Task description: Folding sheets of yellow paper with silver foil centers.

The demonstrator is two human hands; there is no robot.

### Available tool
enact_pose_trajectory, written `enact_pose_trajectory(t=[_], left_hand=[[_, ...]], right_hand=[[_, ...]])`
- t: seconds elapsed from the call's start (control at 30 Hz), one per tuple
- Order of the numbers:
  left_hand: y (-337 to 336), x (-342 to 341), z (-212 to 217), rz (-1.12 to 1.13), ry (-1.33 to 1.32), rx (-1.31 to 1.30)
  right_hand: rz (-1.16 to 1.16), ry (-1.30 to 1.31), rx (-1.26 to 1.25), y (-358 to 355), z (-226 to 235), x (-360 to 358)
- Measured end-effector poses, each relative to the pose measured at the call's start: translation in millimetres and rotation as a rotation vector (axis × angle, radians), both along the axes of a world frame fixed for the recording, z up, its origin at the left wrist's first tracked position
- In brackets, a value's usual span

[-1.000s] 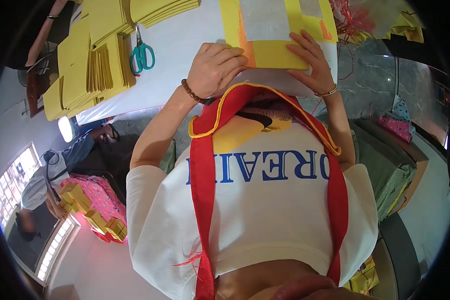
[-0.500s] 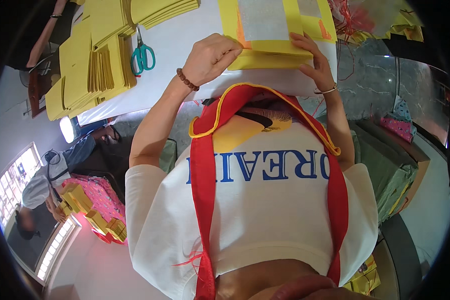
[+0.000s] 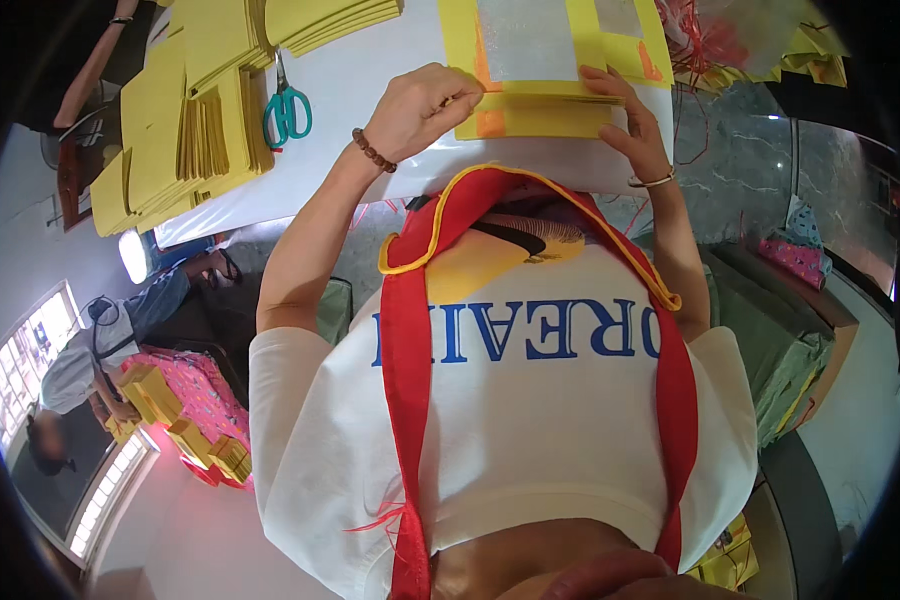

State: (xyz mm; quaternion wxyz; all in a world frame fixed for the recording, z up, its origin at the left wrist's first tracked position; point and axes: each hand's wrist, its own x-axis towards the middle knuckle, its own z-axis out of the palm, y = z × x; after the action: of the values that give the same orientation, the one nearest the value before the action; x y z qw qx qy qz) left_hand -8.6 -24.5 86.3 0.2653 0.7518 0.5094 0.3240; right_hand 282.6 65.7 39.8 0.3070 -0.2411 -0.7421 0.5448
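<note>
Sheet top cut off — fingertips tucked under.

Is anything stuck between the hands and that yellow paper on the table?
Nothing visible. The left hand pinches the near left edge of the yellow paper and the right hand presses flat on its right end. The green scissors lie apart, off to the left on the white table.

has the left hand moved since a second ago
Yes. The left hand has slid up and to the right, away from the scissors, and now pinches the left edge of the yellow sheet.
</note>
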Motion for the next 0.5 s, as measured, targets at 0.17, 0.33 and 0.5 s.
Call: enact_pose_trajectory(t=[0.17, 0.33, 0.5], left_hand=[[1, 1, -4, 0.042, -0.032, -0.023], [-1, 3, 1, -0.03, 0.025, 0.151], [9, 4, -30, 0.159, 0.137, 0.19]], right_hand=[[-0.078, -0.015, 0.06, 1, -8, -4], [-0.182, 0.019, 0.05, -1, -16, -11], [-0.168, 0.105, -0.024, -3, -22, -12]])
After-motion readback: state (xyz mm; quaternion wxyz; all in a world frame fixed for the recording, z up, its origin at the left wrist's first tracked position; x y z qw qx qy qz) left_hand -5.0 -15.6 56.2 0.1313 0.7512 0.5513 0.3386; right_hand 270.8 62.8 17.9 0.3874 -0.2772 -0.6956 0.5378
